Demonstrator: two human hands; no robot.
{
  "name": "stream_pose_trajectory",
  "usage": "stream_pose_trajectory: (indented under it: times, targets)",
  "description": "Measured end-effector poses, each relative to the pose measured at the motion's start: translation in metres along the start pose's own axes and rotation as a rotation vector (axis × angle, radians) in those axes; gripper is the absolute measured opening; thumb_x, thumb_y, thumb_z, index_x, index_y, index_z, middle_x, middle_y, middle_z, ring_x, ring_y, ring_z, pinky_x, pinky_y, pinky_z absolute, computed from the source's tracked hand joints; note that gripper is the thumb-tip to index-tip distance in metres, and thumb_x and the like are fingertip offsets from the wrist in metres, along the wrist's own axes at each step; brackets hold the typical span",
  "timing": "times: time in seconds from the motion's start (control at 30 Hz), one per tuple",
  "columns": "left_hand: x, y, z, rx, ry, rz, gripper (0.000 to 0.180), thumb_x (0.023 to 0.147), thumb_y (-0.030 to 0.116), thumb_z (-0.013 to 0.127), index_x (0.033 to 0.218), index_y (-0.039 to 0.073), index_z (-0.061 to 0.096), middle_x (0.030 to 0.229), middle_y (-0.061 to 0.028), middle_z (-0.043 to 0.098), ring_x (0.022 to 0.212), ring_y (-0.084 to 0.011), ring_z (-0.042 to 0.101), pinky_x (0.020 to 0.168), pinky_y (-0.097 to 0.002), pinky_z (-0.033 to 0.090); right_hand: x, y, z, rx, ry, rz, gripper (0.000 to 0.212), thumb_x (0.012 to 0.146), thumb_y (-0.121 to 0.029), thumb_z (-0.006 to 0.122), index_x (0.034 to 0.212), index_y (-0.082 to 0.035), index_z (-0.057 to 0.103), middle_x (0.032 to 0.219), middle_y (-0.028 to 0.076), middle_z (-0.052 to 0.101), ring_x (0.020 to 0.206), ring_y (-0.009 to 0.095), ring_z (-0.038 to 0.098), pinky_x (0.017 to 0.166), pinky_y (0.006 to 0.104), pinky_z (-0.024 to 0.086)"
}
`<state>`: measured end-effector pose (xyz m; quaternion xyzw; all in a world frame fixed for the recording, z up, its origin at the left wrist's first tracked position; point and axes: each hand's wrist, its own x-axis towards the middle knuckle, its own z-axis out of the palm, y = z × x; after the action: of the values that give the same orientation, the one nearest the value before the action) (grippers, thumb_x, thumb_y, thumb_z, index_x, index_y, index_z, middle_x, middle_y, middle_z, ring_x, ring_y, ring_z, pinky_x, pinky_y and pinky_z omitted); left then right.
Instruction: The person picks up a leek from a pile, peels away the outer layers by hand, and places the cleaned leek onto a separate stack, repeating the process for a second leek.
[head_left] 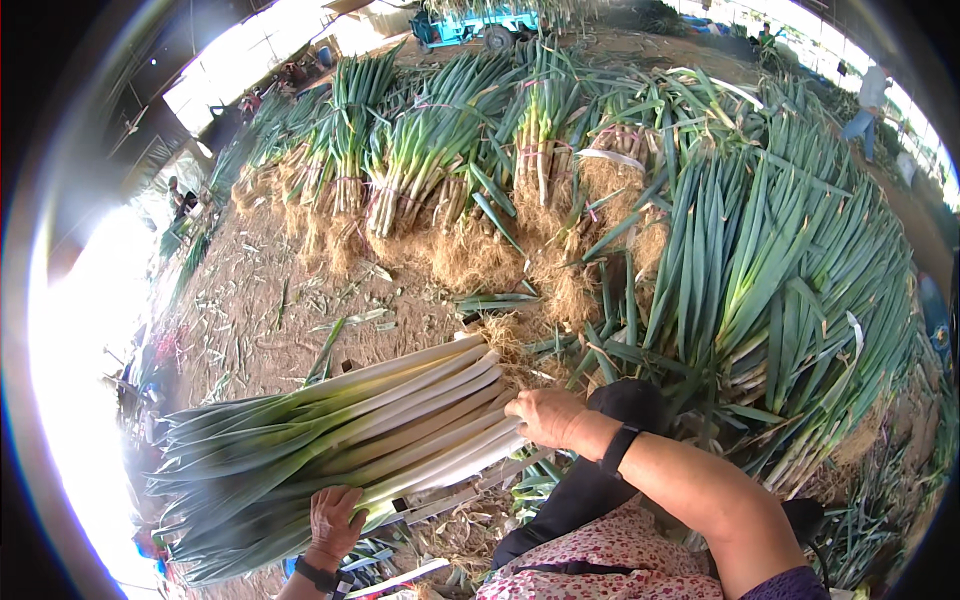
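Observation:
In front of me lies a broad row of long green onions [400, 415], side by side, white ends to the right and dark green leaves to the left. My left hand [335, 522] rests against the near edge of the row, where the stalks turn green, fingers laid over them and thumb apart. At the white ends, my right hand [548, 415] has its fingers bent and pressed together on the tip of a near stalk. Its fingertips are partly hidden. Tan roots [505, 338] show at the far right corner of the row.
Tied bundles of green onions [540, 130] with shaggy roots stand across the far side. A large heap of green onions [770, 260] rises at right. Scraps of leaf litter the dirt floor [250, 290]. A blue cart [480, 28] and a person [868, 110] are farther off.

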<state>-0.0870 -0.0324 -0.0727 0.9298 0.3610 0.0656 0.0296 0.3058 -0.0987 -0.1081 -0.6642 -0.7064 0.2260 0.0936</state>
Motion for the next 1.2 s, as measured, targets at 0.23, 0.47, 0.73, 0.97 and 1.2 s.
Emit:
stream_pose_trajectory:
  times: [0.23, 0.47, 0.73, 0.97, 1.2]
  targets:
    - [0.038, 0.038, 0.001, -0.191, 0.153, 0.053, 0.036, 0.059, 0.007, 0.068, 0.094, 0.004, 0.059, 0.094, -0.0138, 0.058, 0.087, -0.0328, 0.054, 0.077, -0.0409, 0.042, -0.027, 0.044, -0.025, 0.286, 0.675, -0.045, 0.011, 0.079, -0.020, 0.056, 0.085, -0.011, 0.060, 0.071, 0.011, 0.061, 0.066, 0.030, 0.060, 0.058, 0.0393, 0.047]
    - [0.200, 0.215, -0.037, -0.776, 0.118, 0.488, 0.029, 0.068, 0.004, 0.064, 0.096, 0.002, 0.059, 0.088, -0.0141, 0.060, 0.078, -0.0293, 0.059, 0.071, -0.0343, 0.046, -0.118, 0.120, 0.011, 0.329, 0.996, 0.270, 0.009, 0.077, -0.009, 0.060, 0.086, -0.006, 0.058, 0.078, 0.011, 0.061, 0.072, 0.031, 0.058, 0.062, 0.0382, 0.047]
    - [0.340, 0.485, 0.031, -1.962, -0.233, 0.348, 0.017, 0.087, 0.017, 0.058, 0.096, 0.003, 0.062, 0.081, -0.0044, 0.062, 0.070, -0.0114, 0.056, 0.070, -0.0264, 0.047, -0.312, 0.220, 0.130, 0.581, 0.755, 1.095, 0.025, 0.081, -0.021, 0.057, 0.095, -0.001, 0.063, 0.084, 0.015, 0.063, 0.076, 0.030, 0.060, 0.067, 0.0369, 0.046]
    - [0.335, 0.545, 0.129, -1.788, -0.656, -0.016, 0.017, 0.086, 0.016, 0.059, 0.098, 0.003, 0.059, 0.084, -0.0031, 0.060, 0.076, -0.0109, 0.058, 0.068, -0.0243, 0.047, -0.415, 0.317, 0.184, 0.811, 1.043, 1.714, 0.032, 0.077, -0.024, 0.059, 0.100, -0.002, 0.061, 0.080, 0.010, 0.063, 0.072, 0.018, 0.059, 0.063, 0.0325, 0.046]
    - [0.346, 0.543, 0.127, -1.801, -0.790, -0.050, 0.020, 0.087, 0.016, 0.056, 0.101, 0.003, 0.058, 0.087, -0.0051, 0.060, 0.077, -0.0136, 0.058, 0.069, -0.0270, 0.047, -0.448, 0.402, 0.202, 1.234, 1.415, 1.511, 0.058, 0.074, -0.022, 0.067, 0.124, -0.005, 0.043, 0.119, 0.012, 0.051, 0.103, 0.026, 0.050, 0.083, 0.0378, 0.040]
